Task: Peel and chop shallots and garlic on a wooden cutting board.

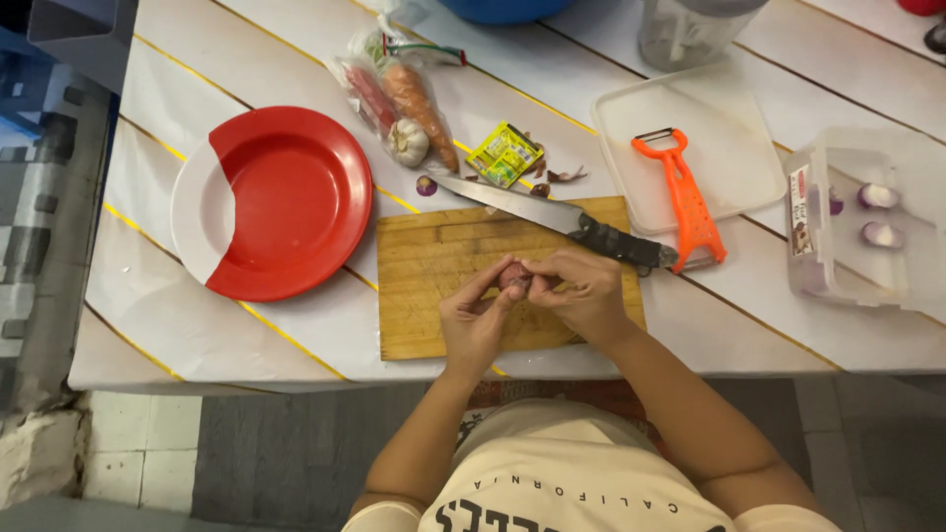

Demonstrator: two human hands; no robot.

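Both hands meet over a wooden cutting board (434, 256) at the table's near edge. A small reddish shallot (513, 275) is pinched between them. My left hand (473, 320) holds it from the left with thumb and fingertips. My right hand (581, 294) grips it from the right, fingers curled over its top. A large kitchen knife (552, 214) with a dark handle lies across the board's far right corner, untouched.
A red plate (286, 202) sits on a white plate at the left. A bag with carrot and garlic (404, 103), a yellow packet (505, 154), an orange peeler (685, 197) on a clear lid, and a clear container (867, 222) with peeled shallots lie beyond and to the right.
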